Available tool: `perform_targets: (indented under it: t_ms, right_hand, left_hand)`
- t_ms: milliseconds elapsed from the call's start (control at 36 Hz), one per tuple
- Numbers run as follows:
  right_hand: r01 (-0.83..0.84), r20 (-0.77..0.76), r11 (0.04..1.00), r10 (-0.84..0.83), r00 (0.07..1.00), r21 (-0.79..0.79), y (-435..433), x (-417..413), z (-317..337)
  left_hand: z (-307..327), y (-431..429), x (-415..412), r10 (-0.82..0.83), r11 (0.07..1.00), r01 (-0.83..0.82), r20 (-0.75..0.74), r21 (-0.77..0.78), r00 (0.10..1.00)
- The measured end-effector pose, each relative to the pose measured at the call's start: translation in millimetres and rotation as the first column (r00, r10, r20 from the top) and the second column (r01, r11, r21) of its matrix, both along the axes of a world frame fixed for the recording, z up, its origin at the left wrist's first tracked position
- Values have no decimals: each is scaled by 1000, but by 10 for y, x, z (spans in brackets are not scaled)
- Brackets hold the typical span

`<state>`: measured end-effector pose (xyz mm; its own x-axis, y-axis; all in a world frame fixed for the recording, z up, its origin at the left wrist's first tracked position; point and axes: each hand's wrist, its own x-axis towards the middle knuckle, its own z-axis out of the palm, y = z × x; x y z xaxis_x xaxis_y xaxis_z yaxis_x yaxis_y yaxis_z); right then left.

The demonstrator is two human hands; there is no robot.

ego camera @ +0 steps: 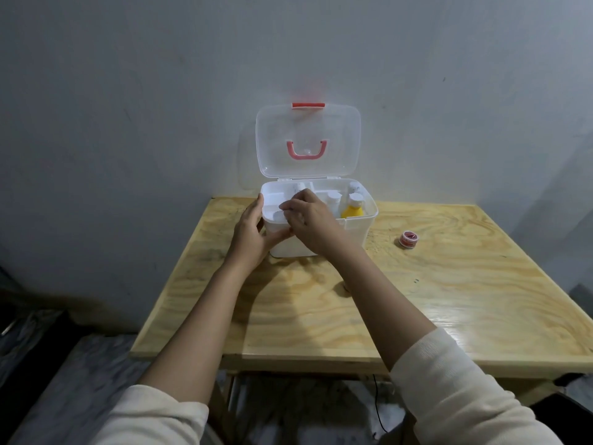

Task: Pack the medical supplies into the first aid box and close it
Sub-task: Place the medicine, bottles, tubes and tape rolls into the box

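Observation:
A white first aid box (356, 231) stands at the table's far edge, its clear lid (307, 130) with a pink handle raised against the wall. Inside stand a yellow bottle (352, 211) and several white bottles (333, 199). My left hand (252, 234) grips the box's front left corner. My right hand (306, 215) reaches over the front rim into the left part of the box, fingers bent over a small white item; whether it holds the item is unclear. A small red tape roll (408, 239) lies on the table right of the box.
The wooden table (417, 300) stands against a grey wall (128, 91). A dark floor and a black cable (378, 409) show below the table's front edge.

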<state>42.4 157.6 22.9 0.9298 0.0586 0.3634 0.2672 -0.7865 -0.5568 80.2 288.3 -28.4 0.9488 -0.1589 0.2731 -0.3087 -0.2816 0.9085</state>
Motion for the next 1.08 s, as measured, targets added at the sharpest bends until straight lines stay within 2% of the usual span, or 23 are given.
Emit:
perform_targets:
  t_ms: [139, 222, 333, 444, 500, 611, 722, 917, 1083]
  right_hand:
    - [17, 31, 999, -18, 999, 33, 6, -37, -32]
    - [38, 113, 997, -46, 993, 74, -31, -127, -62]
    - [138, 306, 971, -194, 932, 197, -146, -366, -158]
    - [304, 285, 918, -372, 883, 256, -296, -639, -419]
    - [363, 223, 912, -401, 889, 193, -364, -753, -581]
    - [418, 42, 907, -416, 908, -53, -451, -879, -827]
    - [460, -13, 863, -473, 881, -210, -587, -903, -895]
    - [530, -87, 801, -571, 816, -279, -1035, -795, -882]
    - [568, -81, 766, -614, 785, -301, -1358, -588, -867]
  left_hand:
    - [-1, 2, -8, -25, 1000, 25, -10, 2, 1000]
    - [20, -19, -24, -47, 999, 47, -3, 22, 999]
    - [35, -7, -37, -75, 995, 77, -20, 64, 997]
    - [41, 24, -85, -72, 994, 78, -77, 82, 994]
    - [33, 36, -77, -65, 994, 71, -84, 83, 994]
    - [-21, 65, -2, -80, 992, 88, -90, 90, 993]
    - [-14, 42, -3, -66, 992, 73, -75, 100, 995]
    - [-40, -25, -12, -45, 996, 49, -44, 78, 998]
    - [-12, -117, -95, -30, 999, 29, 22, 15, 999]
